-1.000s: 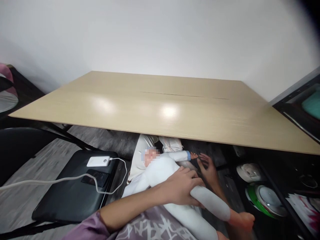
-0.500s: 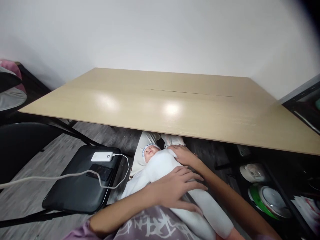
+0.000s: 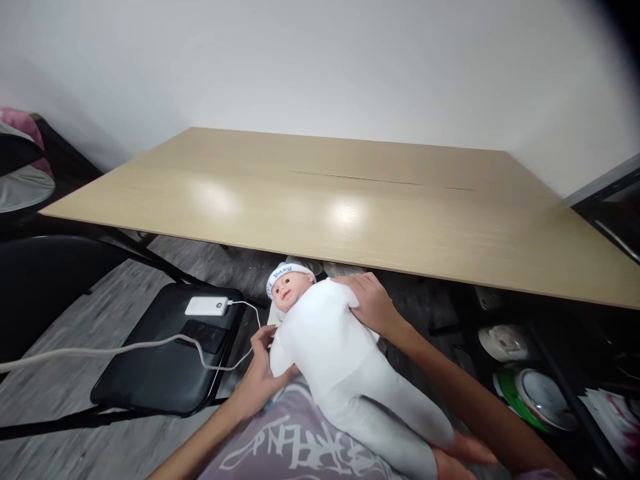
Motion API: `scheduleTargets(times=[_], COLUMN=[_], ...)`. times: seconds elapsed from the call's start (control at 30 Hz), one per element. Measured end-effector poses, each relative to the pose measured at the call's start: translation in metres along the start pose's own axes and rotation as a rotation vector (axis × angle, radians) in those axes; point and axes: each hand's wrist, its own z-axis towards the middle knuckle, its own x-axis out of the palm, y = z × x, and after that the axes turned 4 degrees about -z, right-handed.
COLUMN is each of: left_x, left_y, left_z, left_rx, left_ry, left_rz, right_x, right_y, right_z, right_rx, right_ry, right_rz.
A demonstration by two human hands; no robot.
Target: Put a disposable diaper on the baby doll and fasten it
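Note:
A baby doll [image 3: 333, 340] in a white top and pale leggings lies face up across my lap, its bare feet toward the lower right. On its head is a white cap [image 3: 284, 272] with blue lettering. My left hand [image 3: 266, 363] grips the doll at the arm on the left, thumb against the sleeve. Opposite, my right hand [image 3: 373, 303] is wrapped round the doll's other shoulder and upper arm, its fingertips partly behind the white cloth. Below the doll, my purple shirt [image 3: 300, 440] with white lettering shows.
A wooden table [image 3: 280, 200] spans the front, its near edge just beyond the doll's head. To the left, a black chair seat [image 3: 150, 373] bears a white power bank [image 3: 207, 306] with a cable and a dark phone [image 3: 203, 335]. Dark shelves with bowls [image 3: 505, 343] stand at right.
My left hand has moved from over the doll's middle to its arm on the left. The doll's upper body is now raised and turned more toward me, its face more visible.

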Motion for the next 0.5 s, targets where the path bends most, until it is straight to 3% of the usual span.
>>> scheduleTargets(times=[0.1, 0.23, 0.37, 0.5], left_x=[-0.003, -0.009, -0.013, -0.006], left_y=[-0.009, -0.041, -0.089, -0.132], left_z=[0.002, 0.016, 0.054, 0.103], left_rx=[-0.061, 0.117, 0.336, 0.469], left_ry=[0.106, 0.079, 0.163, 0.315], left_rz=[-0.062, -0.041, 0.092, 0.189], right_x=[-0.029, -0.085, -0.124, -0.134], right_y=[0.010, 0.011, -0.006, -0.031], right_z=[0.006, -0.002, -0.027, -0.055], right_rx=[-0.068, -0.024, 0.222, 0.472], right_ry=[-0.094, -0.178, -0.046, 0.121], right_rz=[-0.013, -0.141, -0.299, -0.320])
